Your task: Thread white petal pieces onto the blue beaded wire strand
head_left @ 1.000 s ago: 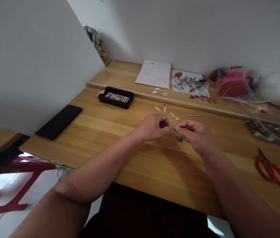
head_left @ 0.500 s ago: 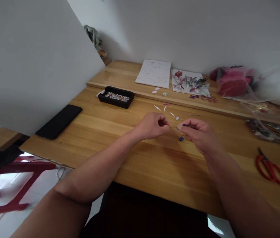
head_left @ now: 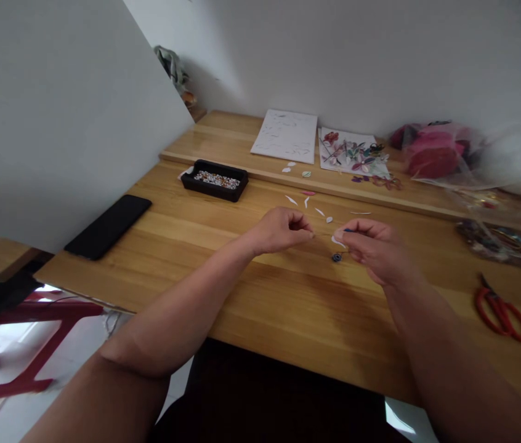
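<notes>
Your left hand (head_left: 283, 231) and right hand (head_left: 378, 249) have spread apart over the last second, so more thread (head_left: 323, 235) shows between them. Left thumb and finger are pinched on that thread; the right ones are clamped on a white petal (head_left: 338, 241) (plus a blue bit (head_left: 347, 231), too hidden to make out). Dark coil (head_left: 337, 257) is just below the petal, scissors (head_left: 503, 314) off to your right.

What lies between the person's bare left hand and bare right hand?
In the head view, a thin thread-like strand runs from the left hand toward a small white piece pinched in the right hand, with the brown wooden tabletop beneath.
</notes>
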A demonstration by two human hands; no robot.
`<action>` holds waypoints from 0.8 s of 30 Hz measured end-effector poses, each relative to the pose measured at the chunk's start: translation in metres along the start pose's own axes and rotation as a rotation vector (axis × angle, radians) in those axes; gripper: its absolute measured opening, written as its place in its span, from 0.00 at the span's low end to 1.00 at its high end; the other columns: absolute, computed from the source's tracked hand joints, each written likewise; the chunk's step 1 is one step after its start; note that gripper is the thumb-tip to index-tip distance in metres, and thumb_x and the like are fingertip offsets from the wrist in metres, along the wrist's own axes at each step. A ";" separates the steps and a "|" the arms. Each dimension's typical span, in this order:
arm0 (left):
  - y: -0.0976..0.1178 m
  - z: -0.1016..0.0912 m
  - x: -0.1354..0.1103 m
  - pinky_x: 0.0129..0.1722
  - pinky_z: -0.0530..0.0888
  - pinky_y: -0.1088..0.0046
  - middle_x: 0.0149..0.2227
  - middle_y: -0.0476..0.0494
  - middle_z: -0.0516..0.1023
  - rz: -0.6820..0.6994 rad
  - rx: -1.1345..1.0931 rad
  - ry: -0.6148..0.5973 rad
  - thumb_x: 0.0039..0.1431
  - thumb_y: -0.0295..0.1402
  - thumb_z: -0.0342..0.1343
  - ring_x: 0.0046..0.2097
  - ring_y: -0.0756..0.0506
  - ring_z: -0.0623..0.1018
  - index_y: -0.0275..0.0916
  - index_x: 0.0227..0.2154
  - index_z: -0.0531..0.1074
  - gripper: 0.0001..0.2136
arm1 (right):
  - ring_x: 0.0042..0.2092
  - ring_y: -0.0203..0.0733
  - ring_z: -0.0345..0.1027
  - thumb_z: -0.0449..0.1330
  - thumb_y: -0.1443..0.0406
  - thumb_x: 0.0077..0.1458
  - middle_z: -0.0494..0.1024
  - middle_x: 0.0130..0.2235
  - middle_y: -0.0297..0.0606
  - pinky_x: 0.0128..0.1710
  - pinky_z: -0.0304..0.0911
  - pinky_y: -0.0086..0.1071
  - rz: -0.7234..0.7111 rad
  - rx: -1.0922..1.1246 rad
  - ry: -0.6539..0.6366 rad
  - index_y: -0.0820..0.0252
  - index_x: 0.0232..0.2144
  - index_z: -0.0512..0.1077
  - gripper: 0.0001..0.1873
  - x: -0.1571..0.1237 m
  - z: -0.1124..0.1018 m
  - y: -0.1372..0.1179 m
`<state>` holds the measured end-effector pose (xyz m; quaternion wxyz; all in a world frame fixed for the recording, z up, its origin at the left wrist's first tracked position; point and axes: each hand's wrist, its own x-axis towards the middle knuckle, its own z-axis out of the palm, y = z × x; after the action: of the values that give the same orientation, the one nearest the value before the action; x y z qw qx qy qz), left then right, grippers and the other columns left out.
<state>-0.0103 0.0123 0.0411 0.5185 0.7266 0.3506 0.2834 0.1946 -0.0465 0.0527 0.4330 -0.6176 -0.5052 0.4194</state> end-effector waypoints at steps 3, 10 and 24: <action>-0.003 0.005 0.001 0.30 0.67 0.75 0.27 0.49 0.77 0.042 0.020 0.020 0.54 0.34 0.60 0.29 0.52 0.71 0.36 0.28 0.76 0.06 | 0.20 0.31 0.49 0.71 0.56 0.41 0.65 0.18 0.30 0.18 0.44 0.30 0.006 -0.001 -0.012 0.54 0.21 0.73 0.13 0.000 0.002 0.000; -0.004 0.011 0.001 0.30 0.66 0.75 0.27 0.50 0.76 0.026 0.002 0.023 0.55 0.33 0.60 0.29 0.52 0.70 0.36 0.28 0.75 0.06 | 0.21 0.31 0.51 0.69 0.57 0.42 0.69 0.21 0.31 0.19 0.44 0.30 -0.001 -0.035 -0.043 0.55 0.22 0.73 0.11 0.001 0.005 0.005; -0.005 0.016 -0.001 0.30 0.66 0.75 0.28 0.48 0.77 0.110 0.010 0.082 0.56 0.34 0.61 0.29 0.52 0.71 0.35 0.29 0.76 0.06 | 0.21 0.30 0.51 0.70 0.55 0.42 0.68 0.21 0.31 0.19 0.44 0.30 0.011 -0.002 -0.104 0.56 0.23 0.74 0.13 0.001 0.003 0.005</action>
<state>0.0005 0.0038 0.0318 0.4836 0.7350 0.3325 0.3395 0.1932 -0.0459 0.0467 0.4033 -0.5981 -0.5240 0.4529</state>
